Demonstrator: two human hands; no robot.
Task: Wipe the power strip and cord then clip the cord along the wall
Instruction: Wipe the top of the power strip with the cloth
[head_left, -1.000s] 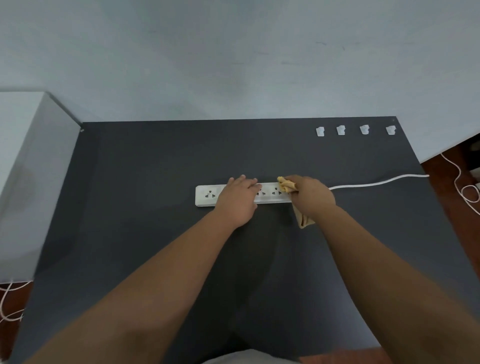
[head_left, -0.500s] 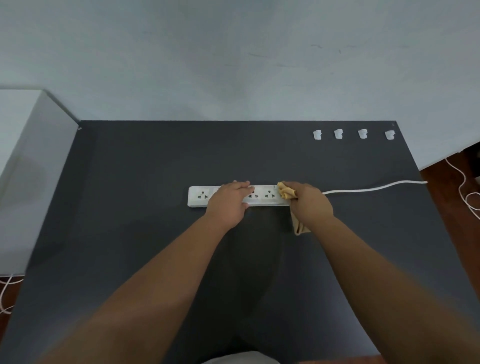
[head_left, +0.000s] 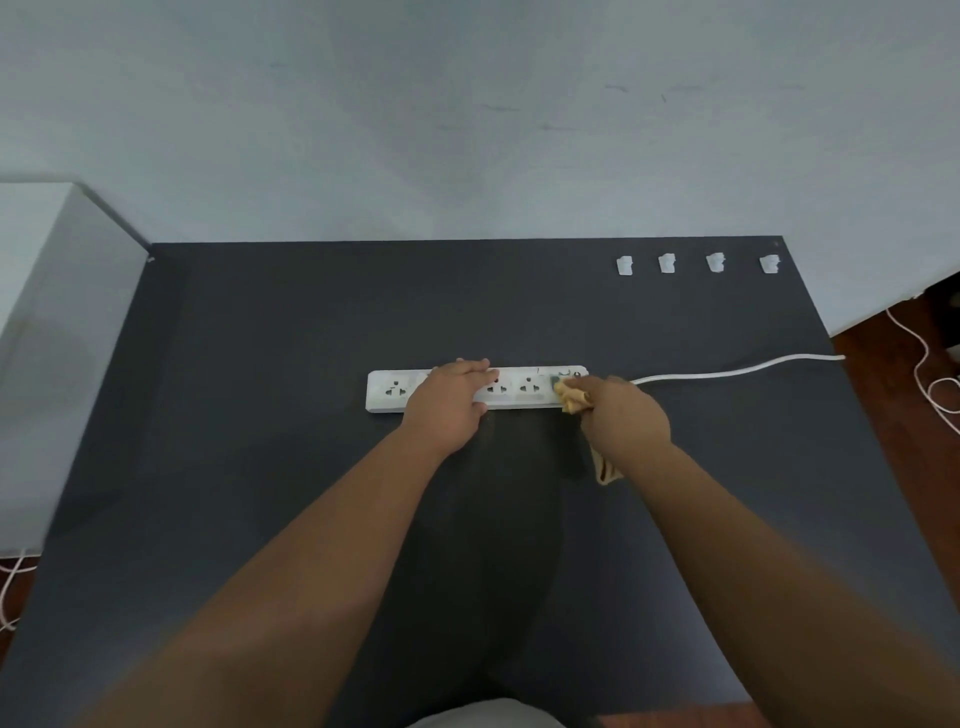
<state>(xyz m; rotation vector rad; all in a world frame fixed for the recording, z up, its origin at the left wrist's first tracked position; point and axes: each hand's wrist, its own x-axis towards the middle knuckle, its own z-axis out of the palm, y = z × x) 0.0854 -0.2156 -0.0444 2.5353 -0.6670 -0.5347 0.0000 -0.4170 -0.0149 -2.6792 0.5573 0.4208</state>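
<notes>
The power strip (head_left: 514, 389) is lying mid-table (head_left: 260, 415), being pressed flat under the left hand (head_left: 449, 402), palm spread. A yellow cloth (head_left: 571, 399) is being clenched by the right hand (head_left: 623, 418) against the strip's 3 o'clock end, from which the cord (head_left: 737, 368) is trailing. Four clips (head_left: 696, 263) are sitting at 1 o'clock.

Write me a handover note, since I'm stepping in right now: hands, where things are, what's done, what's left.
Left hand: flat on the power strip, pinning it to the dark table.
Right hand: gripping the yellow cloth at the strip's cord end.
Cord: runs right, off the table edge.
Four clips: loose at the far right, unused.
Done: strip wiping under way.
Left: wipe cord, clip it along the wall.
</notes>
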